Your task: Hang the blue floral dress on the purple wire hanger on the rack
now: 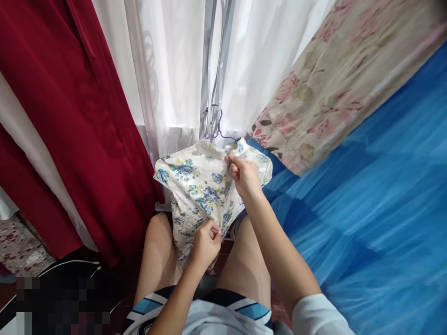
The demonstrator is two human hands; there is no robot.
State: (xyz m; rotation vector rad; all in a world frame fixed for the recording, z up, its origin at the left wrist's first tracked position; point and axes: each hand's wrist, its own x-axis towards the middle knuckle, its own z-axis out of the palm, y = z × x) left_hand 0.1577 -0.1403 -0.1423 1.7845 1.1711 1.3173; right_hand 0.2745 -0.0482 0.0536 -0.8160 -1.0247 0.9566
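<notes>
A white shirt with blue flowers (209, 193) hangs in front of my knees on a purple hanger (220, 132). Closed on its front, low down near the middle, is my left hand (206, 239). Higher up, just under the neckline, my right hand (244, 174) pinches the cloth along the front edge. Between the two hands the fabric is drawn into a fold. Whether either hand holds a button is too small to tell. The hanger's hook is up against grey metal bars (213, 56).
White sheer curtains (171, 70) hang behind the shirt. To the left is a dark red curtain (94, 130); to the right, a beige floral cloth (324, 97) and blue tulle fabric (366, 223). A dark object with a white cable (75, 262) is at the lower left.
</notes>
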